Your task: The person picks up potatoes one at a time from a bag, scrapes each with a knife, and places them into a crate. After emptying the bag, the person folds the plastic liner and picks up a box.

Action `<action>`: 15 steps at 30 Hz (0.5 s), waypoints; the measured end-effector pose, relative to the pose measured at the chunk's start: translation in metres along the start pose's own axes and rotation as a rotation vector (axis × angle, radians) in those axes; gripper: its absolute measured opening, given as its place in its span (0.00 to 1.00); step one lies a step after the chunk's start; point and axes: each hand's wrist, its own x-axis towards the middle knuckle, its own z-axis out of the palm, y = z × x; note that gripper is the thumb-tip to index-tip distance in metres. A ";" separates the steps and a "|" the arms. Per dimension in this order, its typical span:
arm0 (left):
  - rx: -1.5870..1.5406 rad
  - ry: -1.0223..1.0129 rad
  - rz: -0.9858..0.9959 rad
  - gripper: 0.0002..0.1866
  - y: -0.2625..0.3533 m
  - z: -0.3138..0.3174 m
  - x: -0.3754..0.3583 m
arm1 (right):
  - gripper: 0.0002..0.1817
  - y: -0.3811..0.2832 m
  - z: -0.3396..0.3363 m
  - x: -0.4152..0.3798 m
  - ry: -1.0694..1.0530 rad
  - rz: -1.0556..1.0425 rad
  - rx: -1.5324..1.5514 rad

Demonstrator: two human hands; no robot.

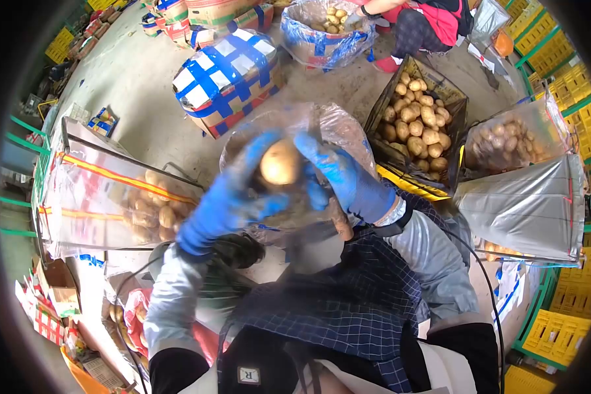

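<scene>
A pale yellow potato [279, 164] is up between my two blue-gloved hands, above a tub lined with clear plastic [343, 125]. My left hand [233, 187] curves round the potato from the left, its fingers above and its thumb below; motion smears it. Just right of the potato, my right hand [348, 174] is closed with its fingertips pointing inward. From under its palm sticks out a brown, stick-like end [340, 222]; what the rest of it is, I cannot tell. The tub's inside is mostly hidden behind my hands.
A dark-lined crate of potatoes [414, 121] stands to the right, near clear bags of potatoes [505, 141]. Another potato bag [157, 203] is at left. A blue-taped box [226, 79] lies ahead. Beyond, a crouching person [427, 29] reaches into a plastic-lined tub [322, 49].
</scene>
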 end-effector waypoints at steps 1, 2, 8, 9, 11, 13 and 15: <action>-0.146 -0.023 -0.050 0.48 -0.015 0.016 -0.003 | 0.30 0.004 0.000 -0.001 -0.006 -0.027 0.004; -0.253 -0.022 -0.120 0.44 -0.026 0.025 -0.006 | 0.30 0.006 -0.002 0.000 -0.010 -0.055 0.009; -1.158 0.152 -0.650 0.47 -0.026 0.045 -0.004 | 0.23 0.042 -0.038 0.032 0.174 -0.370 -0.600; -1.166 0.135 -0.656 0.48 -0.028 0.048 -0.005 | 0.22 0.051 -0.037 0.038 0.283 -0.545 -0.849; -1.183 0.107 -0.671 0.49 -0.031 0.054 -0.008 | 0.24 0.062 -0.039 0.038 0.221 -0.307 -0.922; -0.982 0.126 -0.674 0.45 -0.035 0.060 -0.008 | 0.24 0.074 -0.042 0.043 0.203 -0.365 -0.936; -0.730 0.127 -0.654 0.43 -0.044 0.066 -0.011 | 0.24 0.077 -0.047 0.046 0.168 -0.376 -0.947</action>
